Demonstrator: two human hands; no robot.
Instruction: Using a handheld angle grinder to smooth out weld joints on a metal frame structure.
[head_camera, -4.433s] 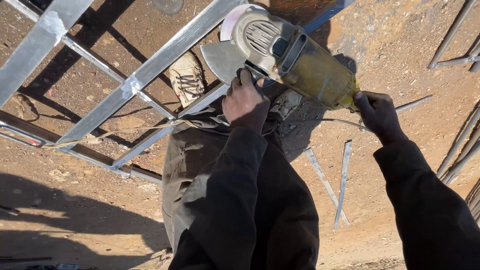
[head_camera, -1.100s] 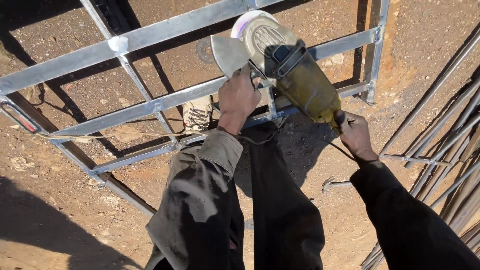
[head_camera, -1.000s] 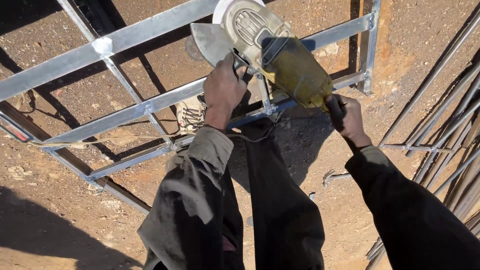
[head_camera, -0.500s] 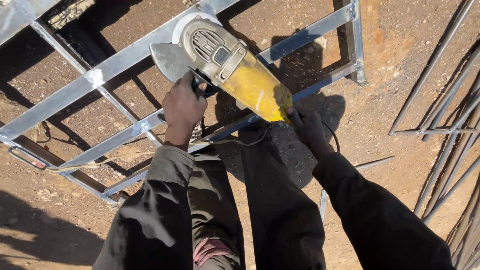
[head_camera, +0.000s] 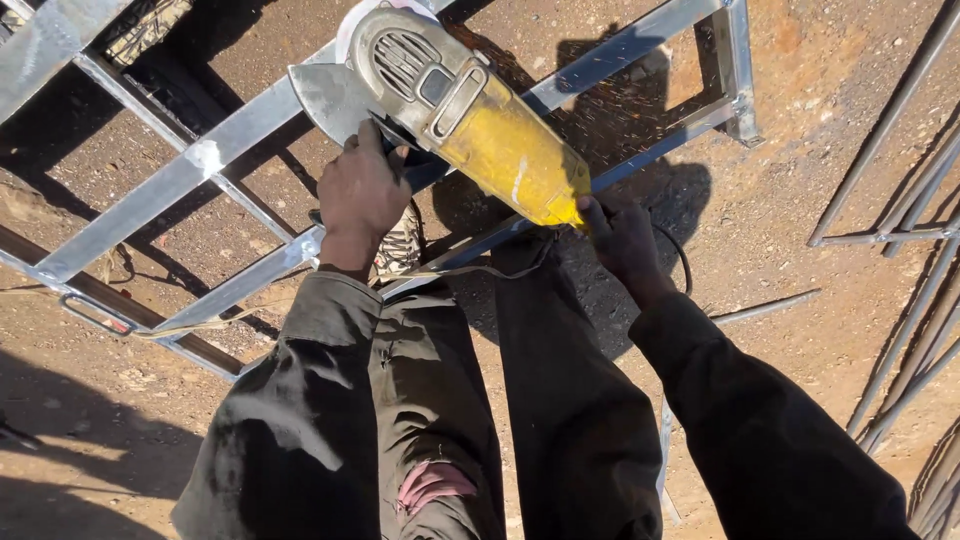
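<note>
I hold a large yellow angle grinder (head_camera: 490, 130) with a grey metal head and guard over a galvanized steel frame (head_camera: 180, 180) lying on the dirt. My left hand (head_camera: 362, 195) is wrapped round the grinder's side handle just below the guard. My right hand (head_camera: 622, 240) grips the rear end of the yellow body, where a black cable leaves it. The disc end sits at the frame's long diagonal bar near the top of the view. A few sparks show to the right of the grinder.
My legs and one boot (head_camera: 400, 245) stand over the frame's lower bars. Thin steel rods (head_camera: 900, 290) lie bundled at the right edge, and one loose rod (head_camera: 760, 305) lies on the dirt near my right arm. Another person's boot (head_camera: 145, 25) shows top left.
The view has shifted, so the frame now runs more steeply across the picture. The grinder has moved up and left along the frame, and both hands keep their grip on it.
</note>
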